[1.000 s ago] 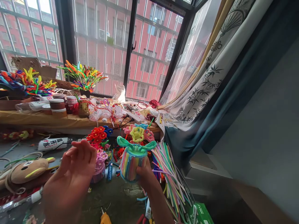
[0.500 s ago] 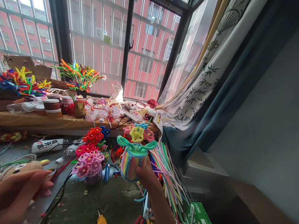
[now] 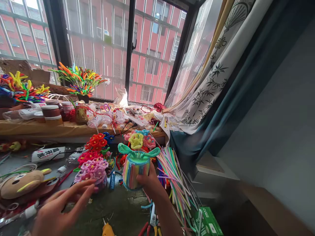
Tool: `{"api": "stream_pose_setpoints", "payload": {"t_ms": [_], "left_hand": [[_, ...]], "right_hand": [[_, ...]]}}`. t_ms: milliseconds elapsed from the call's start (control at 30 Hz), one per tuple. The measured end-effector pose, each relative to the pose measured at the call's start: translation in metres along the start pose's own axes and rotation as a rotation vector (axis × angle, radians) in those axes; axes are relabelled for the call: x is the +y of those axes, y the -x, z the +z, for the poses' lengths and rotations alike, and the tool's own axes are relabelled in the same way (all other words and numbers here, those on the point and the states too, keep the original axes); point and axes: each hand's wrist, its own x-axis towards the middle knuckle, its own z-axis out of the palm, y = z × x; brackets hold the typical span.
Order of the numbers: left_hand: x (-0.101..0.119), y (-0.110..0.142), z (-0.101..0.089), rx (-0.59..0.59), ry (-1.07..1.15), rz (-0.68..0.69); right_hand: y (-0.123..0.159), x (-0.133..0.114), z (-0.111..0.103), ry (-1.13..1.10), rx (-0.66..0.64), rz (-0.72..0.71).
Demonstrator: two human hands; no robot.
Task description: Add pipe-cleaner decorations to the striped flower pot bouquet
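My right hand (image 3: 148,180) is wrapped round a striped pipe-cleaner flower pot (image 3: 135,173), held upright above the table. Out of its green top rise two green leaves and fuzzy flowers in yellow, pink and blue. My left hand (image 3: 67,205) reaches in from the lower left, fingers apart and slightly blurred, with nothing in it. Its fingertips overlap the lower edge of a pink and purple flower bunch (image 3: 94,170) in the view; whether they touch I cannot tell. Red flowers (image 3: 97,142) stand behind that bunch.
Loose pastel pipe cleaners (image 3: 176,183) lie right of my right arm, near a green box (image 3: 208,221). Pliers (image 3: 153,218) and a yellow-handled tool (image 3: 107,229) lie at the front. A plush toy (image 3: 22,185) and a bottle (image 3: 49,154) are on the left. Jars (image 3: 52,114) line the windowsill.
My left hand has moved right, from beside the plush toy to near the pink flowers, and its fingers have opened. The pot has shifted slightly left in view, still in my right hand.
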Motion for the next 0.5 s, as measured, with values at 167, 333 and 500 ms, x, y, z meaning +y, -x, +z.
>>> {"api": "stream_pose_setpoints", "payload": {"t_ms": [167, 333, 500], "left_hand": [[0.052, -0.02, 0.0, 0.171, -0.136, 0.301], [0.098, -0.033, -0.007, 0.228, -0.286, 0.695], [0.116, -0.048, -0.01, 0.217, -0.506, 0.855]], "right_hand": [[0.004, -0.004, 0.003, 0.019, 0.013, -0.008], [0.007, -0.013, 0.009, 0.016, 0.006, -0.015], [0.008, -0.018, 0.014, -0.017, -0.011, -0.002]]}}
